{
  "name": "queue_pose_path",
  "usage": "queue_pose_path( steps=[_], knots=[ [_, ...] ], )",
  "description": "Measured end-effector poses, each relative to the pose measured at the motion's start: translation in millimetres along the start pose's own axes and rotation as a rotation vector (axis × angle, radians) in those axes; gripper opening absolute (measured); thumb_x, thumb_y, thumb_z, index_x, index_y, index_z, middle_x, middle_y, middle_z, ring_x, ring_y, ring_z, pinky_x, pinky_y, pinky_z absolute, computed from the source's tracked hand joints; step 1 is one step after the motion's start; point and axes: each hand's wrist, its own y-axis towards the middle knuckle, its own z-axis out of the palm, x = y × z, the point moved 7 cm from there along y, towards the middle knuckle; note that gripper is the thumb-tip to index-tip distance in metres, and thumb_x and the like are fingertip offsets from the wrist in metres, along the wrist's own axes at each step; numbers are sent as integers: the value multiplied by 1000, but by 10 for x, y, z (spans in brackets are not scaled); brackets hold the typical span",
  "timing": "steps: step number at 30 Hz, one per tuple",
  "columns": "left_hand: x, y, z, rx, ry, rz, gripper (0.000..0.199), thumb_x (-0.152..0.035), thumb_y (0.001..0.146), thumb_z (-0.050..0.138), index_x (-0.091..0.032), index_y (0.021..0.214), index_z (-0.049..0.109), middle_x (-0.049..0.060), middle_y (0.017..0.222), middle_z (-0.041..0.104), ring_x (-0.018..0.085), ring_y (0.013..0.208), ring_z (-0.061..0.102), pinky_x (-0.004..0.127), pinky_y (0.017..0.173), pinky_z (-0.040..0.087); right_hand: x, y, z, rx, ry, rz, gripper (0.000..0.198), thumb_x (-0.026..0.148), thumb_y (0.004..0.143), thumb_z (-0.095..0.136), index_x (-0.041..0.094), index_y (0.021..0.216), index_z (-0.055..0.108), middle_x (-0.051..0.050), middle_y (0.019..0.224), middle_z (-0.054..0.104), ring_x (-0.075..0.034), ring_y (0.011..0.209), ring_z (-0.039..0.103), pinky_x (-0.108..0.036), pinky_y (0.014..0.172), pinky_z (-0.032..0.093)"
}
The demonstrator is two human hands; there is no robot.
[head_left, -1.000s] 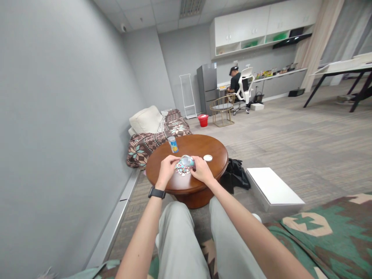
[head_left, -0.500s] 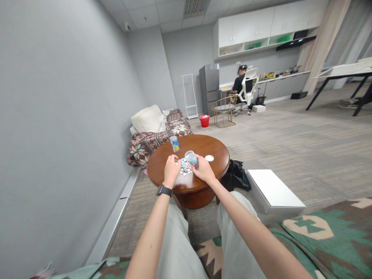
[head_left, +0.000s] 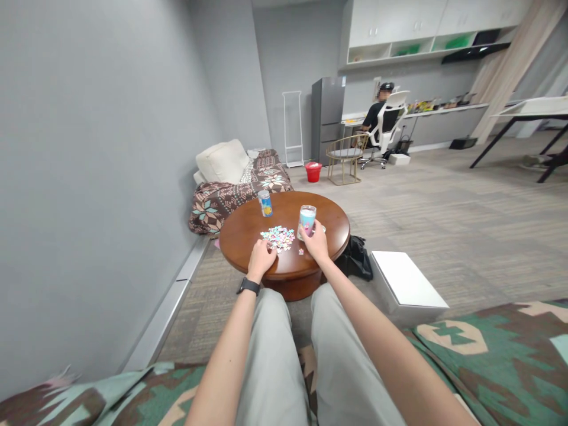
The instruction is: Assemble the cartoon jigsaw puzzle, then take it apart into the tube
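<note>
My right hand (head_left: pixel 316 244) is wrapped round a clear jar (head_left: pixel 307 220) with a blue and pink picture on it, held upright at the right of the round wooden table (head_left: pixel 239 236). Loose small jigsaw pieces (head_left: pixel 278 236) lie in a pastel heap on the tabletop, and a single jigsaw piece (head_left: pixel 301 251) sits apart, below the jar. At the heap's near left edge rests my left hand (head_left: pixel 262 258), its fingers loosely bent and apart, with no object visible in it. A white lid (head_left: pixel 323 229) is mostly hidden behind my right hand.
A second jar (head_left: pixel 265 204) with a blue and yellow picture stands at the table's back left. Right of the table are a black bag (head_left: pixel 358 259) and a white box (head_left: pixel 408 278). Farther off, a person (head_left: pixel 376 112) sits near a red bucket (head_left: pixel 313 172).
The jar, tilted over the heap before, is now upright and farther right in my right hand. My left hand has drawn back to the heap's near edge. The camera view has tipped down.
</note>
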Motion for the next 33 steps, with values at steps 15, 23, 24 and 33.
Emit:
queue_pose_path(
  steps=[15, 23, 24, 33],
  knots=[
    [18, -74, -105, -1, 157, -181, 26, -33, 94, 49, -21, 105, 69, 13, 109, 62, 30, 106, 56, 40, 90, 43, -2, -29, 95, 154, 0, 7, 53, 45, 79, 66, 17, 123, 55, -14, 119, 67, -27, 106, 64, -43, 96, 47],
    [57, -58, -95, -37, 128, -203, 17, -31, 92, 55, -19, 96, 65, 14, 106, 63, 31, 105, 57, 42, 89, 43, 16, -49, 114, 187, -31, -26, 55, 46, 79, 66, 17, 124, 54, -15, 121, 65, -28, 107, 63, -44, 97, 47],
    [66, -62, -103, -54, 100, -199, 14, -30, 91, 56, -18, 93, 63, 13, 104, 63, 30, 103, 57, 41, 89, 44, 20, -49, 117, 187, -30, -29, 55, 46, 79, 66, 17, 124, 54, -15, 121, 65, -28, 107, 63, -45, 97, 47],
    [-194, -26, -482, -233, -425, -19, 7, -18, 85, 62, -19, 77, 62, 2, 84, 68, 17, 81, 63, 28, 80, 47, 91, -51, 160, 219, -41, -169, 53, 37, 75, 69, 19, 123, 56, -13, 121, 64, -29, 114, 59, -47, 102, 44]
  ],
)
